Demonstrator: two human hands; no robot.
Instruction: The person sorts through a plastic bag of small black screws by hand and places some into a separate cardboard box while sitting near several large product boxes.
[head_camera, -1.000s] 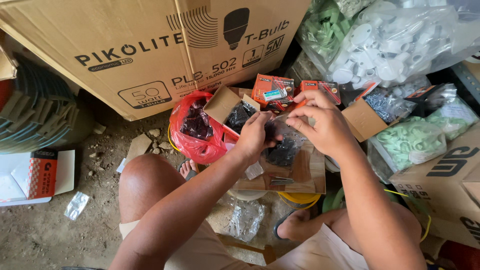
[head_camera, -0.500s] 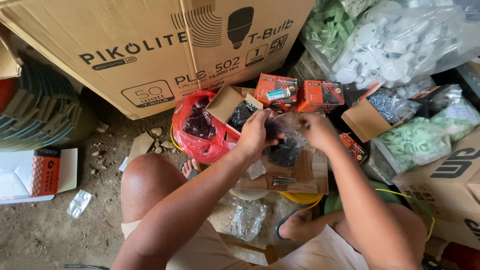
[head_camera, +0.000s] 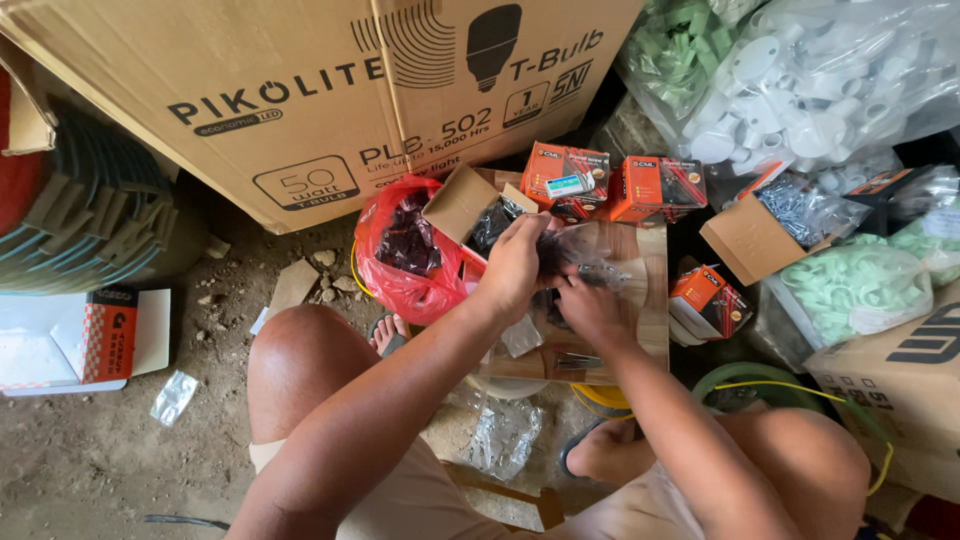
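Both hands worked over a wooden board (head_camera: 645, 300), the landmark here. The left hand (head_camera: 515, 265) closed its grip on a clear plastic bag of dark screws (head_camera: 585, 255) above the board's upper left part; the right hand (head_camera: 590, 310) pinched the bag's lower edge. A red plastic bag (head_camera: 400, 250) lay just left of the board, two orange boxes (head_camera: 615, 185) lined its far edge, and another orange box (head_camera: 708, 300) touched its right edge. Little open room remained around the board; bare dirt floor (head_camera: 90, 460) opened well to its left.
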